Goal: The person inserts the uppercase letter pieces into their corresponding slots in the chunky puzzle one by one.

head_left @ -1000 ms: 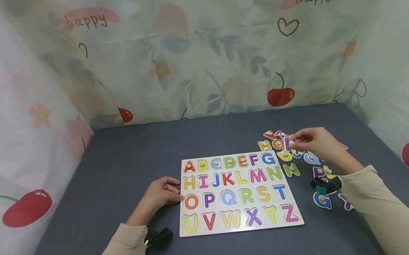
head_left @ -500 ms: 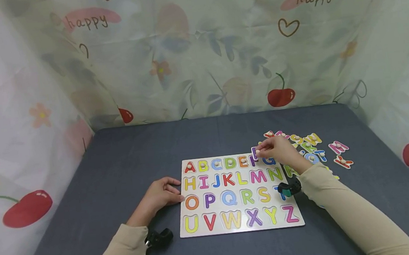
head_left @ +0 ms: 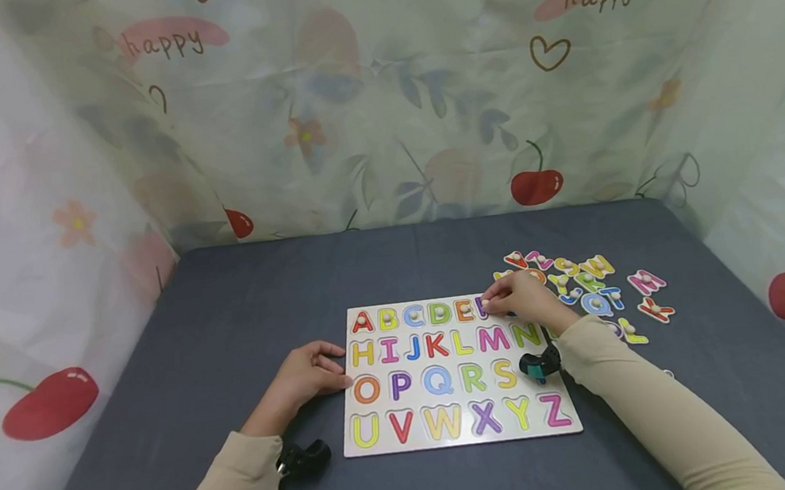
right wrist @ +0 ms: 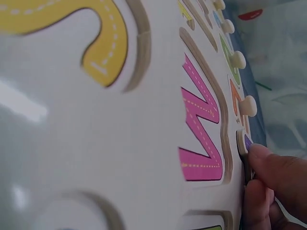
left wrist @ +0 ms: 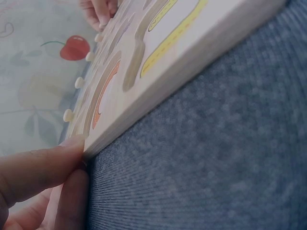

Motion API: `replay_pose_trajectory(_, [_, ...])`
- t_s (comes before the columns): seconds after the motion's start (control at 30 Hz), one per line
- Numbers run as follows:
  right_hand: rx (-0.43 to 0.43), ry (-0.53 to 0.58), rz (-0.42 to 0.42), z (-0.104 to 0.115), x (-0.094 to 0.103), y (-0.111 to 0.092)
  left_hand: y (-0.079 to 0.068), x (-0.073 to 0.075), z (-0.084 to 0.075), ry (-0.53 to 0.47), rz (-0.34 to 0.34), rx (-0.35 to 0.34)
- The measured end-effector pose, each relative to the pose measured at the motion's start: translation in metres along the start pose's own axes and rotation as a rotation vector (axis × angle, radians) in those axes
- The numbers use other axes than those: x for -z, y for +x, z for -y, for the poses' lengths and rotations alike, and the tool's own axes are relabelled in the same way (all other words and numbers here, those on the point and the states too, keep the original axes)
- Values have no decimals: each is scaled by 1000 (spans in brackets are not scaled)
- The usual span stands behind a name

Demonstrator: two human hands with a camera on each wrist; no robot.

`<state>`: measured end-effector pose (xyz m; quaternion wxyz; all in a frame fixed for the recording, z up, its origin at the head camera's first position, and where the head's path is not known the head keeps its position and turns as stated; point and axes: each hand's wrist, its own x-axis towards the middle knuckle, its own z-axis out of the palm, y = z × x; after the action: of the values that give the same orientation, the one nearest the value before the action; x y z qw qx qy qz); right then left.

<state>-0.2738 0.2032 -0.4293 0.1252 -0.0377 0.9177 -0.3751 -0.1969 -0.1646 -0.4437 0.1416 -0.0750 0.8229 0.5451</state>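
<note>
The wooden alphabet puzzle board (head_left: 456, 398) lies flat on the table, with printed letter recesses in several rows. At its left edge is my left hand (head_left: 303, 378); the thumb (left wrist: 62, 155) lies over the rim and the fingers bend against the side, holding the board. My right hand (head_left: 523, 295) is over the top row and pinches a purple F letter piece (right wrist: 248, 142) between thumb and finger. That piece is at the F recess, slightly tilted in the right wrist view, and partly hidden by my fingers. Pieces A to E, including the orange E (right wrist: 235, 98), sit in their recesses with knobs up.
Several loose letter pieces lie right of the board, among them a blue Q (head_left: 596, 304), a pink M (head_left: 647, 282) and a red K (head_left: 655, 310). My right forearm covers some of them. A patterned curtain (head_left: 379, 118) hangs behind the dark table (head_left: 261, 291).
My right hand has carried the F piece leftward from the loose pieces to the board's top row and lowered it at the F recess. The left hand stays at the board's edge.
</note>
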Motion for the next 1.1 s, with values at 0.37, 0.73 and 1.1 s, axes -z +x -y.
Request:
replay_pose_trajectory(0.37, [-26, 20, 10, 3, 0, -1, 2, -1, 3, -3, -2, 11])
replay_pose_trajectory(0.73, [-34, 12, 25, -2, 1, 1, 2, 0, 2, 9, 3, 13])
replay_pose_trajectory(1.1, [-85, 22, 52, 4, 2, 0, 3, 1, 2, 4, 18, 15])
